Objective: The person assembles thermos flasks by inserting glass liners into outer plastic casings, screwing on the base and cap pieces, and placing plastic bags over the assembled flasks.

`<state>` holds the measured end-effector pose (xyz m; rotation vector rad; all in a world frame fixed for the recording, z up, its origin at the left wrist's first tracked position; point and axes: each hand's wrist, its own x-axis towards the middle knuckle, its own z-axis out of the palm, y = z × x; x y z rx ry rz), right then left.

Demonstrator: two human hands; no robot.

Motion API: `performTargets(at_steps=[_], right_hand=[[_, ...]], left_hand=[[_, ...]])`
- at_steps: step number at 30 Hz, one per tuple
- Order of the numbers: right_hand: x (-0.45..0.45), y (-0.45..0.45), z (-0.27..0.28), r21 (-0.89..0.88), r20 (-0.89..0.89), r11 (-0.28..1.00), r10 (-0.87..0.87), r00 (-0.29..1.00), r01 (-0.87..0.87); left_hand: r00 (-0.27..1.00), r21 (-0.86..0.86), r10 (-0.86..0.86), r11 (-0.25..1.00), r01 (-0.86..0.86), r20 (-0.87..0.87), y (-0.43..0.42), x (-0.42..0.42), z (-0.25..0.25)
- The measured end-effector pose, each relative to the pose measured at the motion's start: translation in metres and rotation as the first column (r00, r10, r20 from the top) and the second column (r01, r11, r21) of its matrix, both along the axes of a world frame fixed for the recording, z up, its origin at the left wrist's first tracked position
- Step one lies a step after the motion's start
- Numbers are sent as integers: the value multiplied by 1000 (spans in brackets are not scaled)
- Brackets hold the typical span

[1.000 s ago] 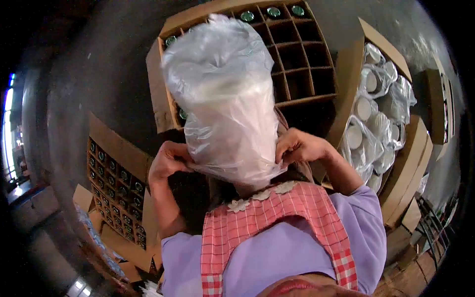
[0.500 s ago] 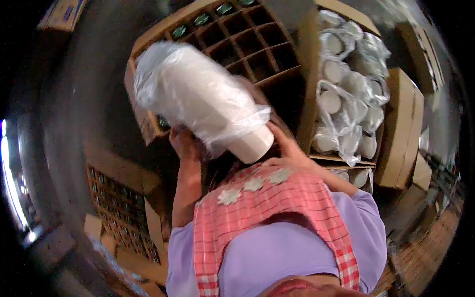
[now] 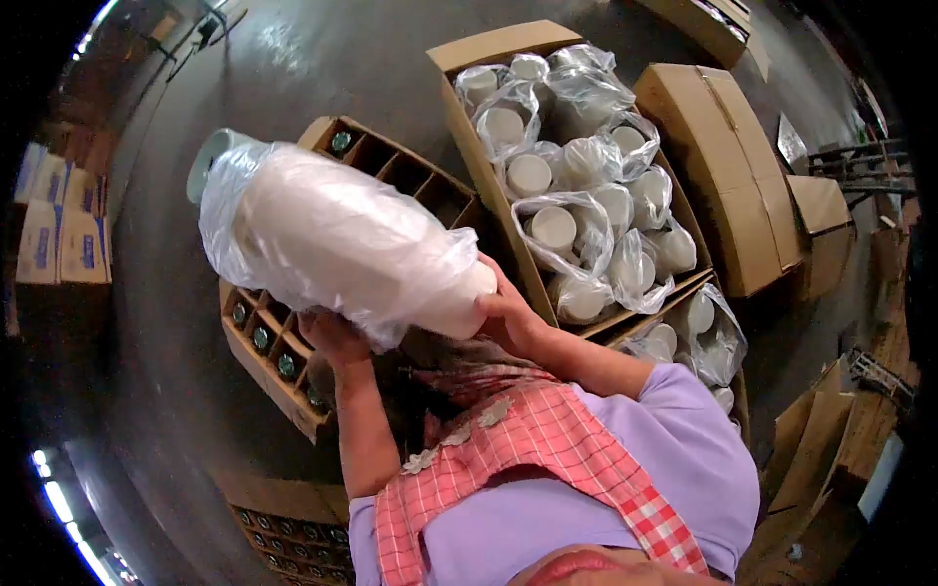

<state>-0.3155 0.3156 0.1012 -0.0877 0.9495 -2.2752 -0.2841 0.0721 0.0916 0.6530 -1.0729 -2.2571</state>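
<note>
1. Stack of pale cups (image 3: 342, 225) in clear plastic wrap lies aslant in front of a worker in a red checked apron (image 3: 557, 430), its far end opening at a greenish rim, its near end bare of plastic.
2. The right hand (image 3: 513, 317) clasps that near end, fingers and thumb closed around it.
3. The left hand (image 3: 337, 337) is beneath the wrapped middle; its fingers are largely hidden, so how tightly they grip cannot be told.
4. Below the stack sits a divided carton (image 3: 305, 418), with bottles (image 3: 261, 338) in several compartments.
5. Just beside it, an open carton (image 3: 503, 44) brims with bagged white pieces (image 3: 529, 176), round ends showing; a closed brown box (image 3: 718, 186) stands alongside.
</note>
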Motion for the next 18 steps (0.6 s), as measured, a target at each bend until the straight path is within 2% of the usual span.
performTargets(at_steps=[1,2,4,5,6,8,9,10,11,12,13,15,17,18], right_hand=[[-4,-1,2,-36,100,997,-68,993,72],[-10,4,-1,-111,232,991,-49,971,77],[-21,16,-16,-256,477,960,20,878,117],[-27,22,-32,-348,498,930,78,864,117],[-33,30,-34,-309,491,938,18,871,155],[-46,49,-59,-502,504,821,21,864,272],[-54,57,-48,-392,602,843,-68,795,369],[-57,70,-44,-428,667,801,-32,745,418],[-57,76,-67,-543,541,768,10,841,340],[-57,81,-88,-639,399,730,46,916,242],[-59,86,-82,-602,444,740,-2,896,300],[-66,93,-58,-524,529,744,-98,843,415],[-79,110,-58,-536,464,771,-71,883,344],[-88,117,-58,-537,428,787,-58,902,305]], left_hand=[[1000,-73,-12,997,10,-26,8,-15,5],[997,-175,-36,984,24,-70,21,-28,7],[993,-173,-118,978,116,-2,43,-61,27],[987,-171,-156,972,159,29,53,-79,32],[977,-200,-213,957,211,10,63,-96,29],[949,-257,-316,919,300,-21,84,-125,16],[926,-229,-378,899,373,23,92,-137,9],[896,-199,-439,874,442,63,105,-148,16],[850,-190,-520,845,499,-81,121,-158,24],[807,-240,-588,792,562,-50,123,-170,12],[761,-286,-648,733,618,-16,124,-181,-13],[709,-230,-706,689,688,5,130,-204,-64],[705,-28,-708,706,708,-31,146,-223,-105],[664,-41,-748,663,747,7,150,-233,-97]])
